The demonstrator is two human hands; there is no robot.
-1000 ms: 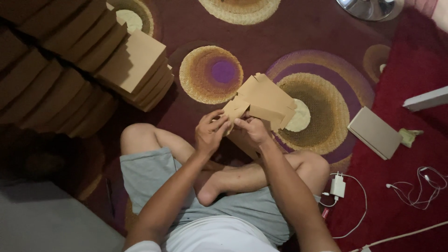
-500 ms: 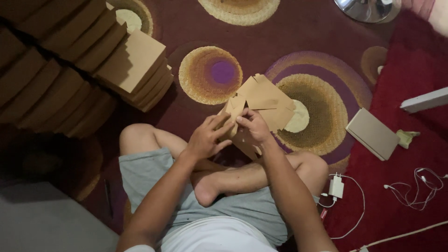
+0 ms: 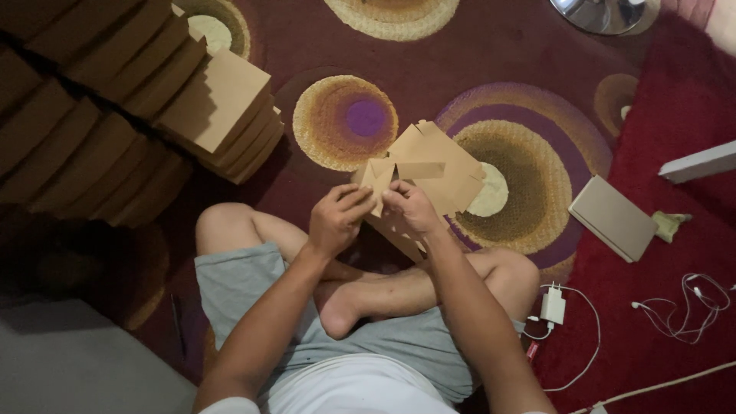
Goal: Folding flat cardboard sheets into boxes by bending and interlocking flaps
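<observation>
Two hands are pinching one brown cardboard box blank (image 3: 425,172) and holding it up above the crossed legs, clear of the patterned carpet (image 3: 491,69), likely so its flaps can swing freely. The left hand (image 3: 337,218) is gripping a small folded flap at the blank's near-left corner, fingers closed on it, while the right hand (image 3: 410,207) is clamping the edge just beside it, thumb on top. Both hands are sitting close together, almost touching. Stacks of folded boxes (image 3: 130,100) are leaning in rows to the left, too many to count exactly. One flat box (image 3: 612,217) is lying alone on the red rug (image 3: 675,100), and one white charger (image 3: 553,305) with its cable is resting near the right knee.
</observation>
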